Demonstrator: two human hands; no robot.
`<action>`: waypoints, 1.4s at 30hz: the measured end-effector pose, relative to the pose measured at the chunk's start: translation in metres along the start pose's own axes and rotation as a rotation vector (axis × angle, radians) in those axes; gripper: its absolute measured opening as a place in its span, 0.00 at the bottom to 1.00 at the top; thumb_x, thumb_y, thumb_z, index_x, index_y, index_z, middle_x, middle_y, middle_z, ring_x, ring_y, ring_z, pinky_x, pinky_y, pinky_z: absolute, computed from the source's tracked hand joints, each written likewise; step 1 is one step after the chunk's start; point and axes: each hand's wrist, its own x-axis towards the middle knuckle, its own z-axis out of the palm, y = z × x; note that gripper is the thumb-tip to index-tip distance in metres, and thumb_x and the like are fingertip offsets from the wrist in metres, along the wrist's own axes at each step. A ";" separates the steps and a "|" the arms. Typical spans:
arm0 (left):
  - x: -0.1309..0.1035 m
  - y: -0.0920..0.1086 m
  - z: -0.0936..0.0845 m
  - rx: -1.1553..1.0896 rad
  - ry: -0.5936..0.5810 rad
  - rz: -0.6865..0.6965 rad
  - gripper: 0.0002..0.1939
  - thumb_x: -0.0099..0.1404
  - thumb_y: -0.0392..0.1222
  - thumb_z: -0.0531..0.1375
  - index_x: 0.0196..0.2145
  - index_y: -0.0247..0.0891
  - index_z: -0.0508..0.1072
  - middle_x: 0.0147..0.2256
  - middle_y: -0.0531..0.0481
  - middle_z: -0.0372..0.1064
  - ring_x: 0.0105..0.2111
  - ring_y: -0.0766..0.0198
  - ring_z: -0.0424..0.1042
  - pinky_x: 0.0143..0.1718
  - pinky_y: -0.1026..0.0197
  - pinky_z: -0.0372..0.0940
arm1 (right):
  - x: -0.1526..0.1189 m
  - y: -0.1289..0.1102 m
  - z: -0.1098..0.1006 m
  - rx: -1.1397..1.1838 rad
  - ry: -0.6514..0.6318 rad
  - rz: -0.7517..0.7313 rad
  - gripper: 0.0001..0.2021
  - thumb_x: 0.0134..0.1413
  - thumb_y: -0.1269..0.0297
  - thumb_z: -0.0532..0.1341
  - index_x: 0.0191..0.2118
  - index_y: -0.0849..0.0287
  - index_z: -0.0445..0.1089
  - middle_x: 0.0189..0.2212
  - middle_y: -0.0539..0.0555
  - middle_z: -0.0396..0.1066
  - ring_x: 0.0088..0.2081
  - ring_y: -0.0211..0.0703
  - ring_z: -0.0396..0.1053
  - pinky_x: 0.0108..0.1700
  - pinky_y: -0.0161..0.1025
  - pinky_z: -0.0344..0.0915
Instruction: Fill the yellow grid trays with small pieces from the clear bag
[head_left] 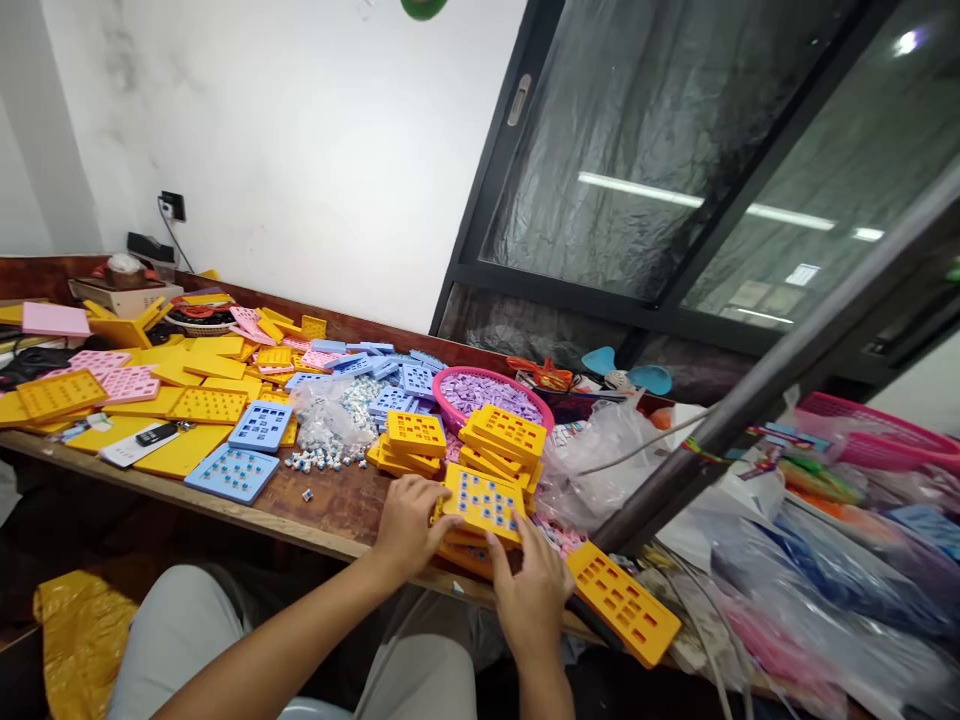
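Note:
A yellow plastic panel [486, 503], set with rows of small blue-and-white pieces, lies on top of other yellow panels near the table's front edge. My left hand [411, 525] grips its left edge, the thumb over the near corner. At the right edge my right hand [527, 578] holds it with thumb and fingers. Just behind stand two stacks of yellow panels with square holes, one on the left [415, 436] and a taller one on the right [510, 432]. To the right, a long yellow panel [624, 603] with holes sticks out over the table edge.
A pink basket [551, 415] of purple pieces stands behind the stacks. Left of it are a heap of small blue-and-white pieces [358, 410], blue panels [234, 473] and many yellow panels. A slanted metal post [720, 400] and plastic bags [817, 570] are on the right.

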 end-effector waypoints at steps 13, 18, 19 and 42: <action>0.085 -0.111 -0.046 0.266 -0.138 0.110 0.22 0.62 0.36 0.66 0.54 0.43 0.74 0.59 0.42 0.68 0.57 0.48 0.67 0.57 0.45 0.64 | -0.015 0.024 -0.001 0.278 0.154 0.182 0.33 0.61 0.41 0.60 0.61 0.63 0.66 0.56 0.67 0.70 0.57 0.61 0.68 0.59 0.57 0.63; 0.086 -0.121 -0.064 0.235 -0.132 0.152 0.18 0.66 0.31 0.57 0.51 0.44 0.76 0.52 0.47 0.73 0.53 0.56 0.72 0.55 0.53 0.68 | -0.044 0.015 -0.003 0.297 0.403 0.195 0.23 0.61 0.47 0.62 0.50 0.63 0.72 0.45 0.67 0.75 0.48 0.59 0.73 0.55 0.59 0.67; 0.079 -0.118 -0.070 0.228 -0.096 0.157 0.19 0.67 0.31 0.56 0.52 0.44 0.76 0.52 0.47 0.73 0.53 0.56 0.71 0.56 0.53 0.68 | -0.050 0.012 -0.003 0.302 0.418 0.203 0.22 0.62 0.48 0.62 0.49 0.63 0.72 0.44 0.67 0.75 0.46 0.59 0.73 0.54 0.59 0.67; -0.055 -0.161 -0.159 0.255 -0.180 -0.172 0.13 0.70 0.45 0.61 0.51 0.44 0.76 0.48 0.45 0.71 0.49 0.55 0.72 0.52 0.55 0.67 | -0.013 -0.123 0.091 0.245 -0.721 -0.406 0.23 0.67 0.48 0.57 0.60 0.55 0.69 0.63 0.61 0.66 0.64 0.59 0.61 0.65 0.56 0.54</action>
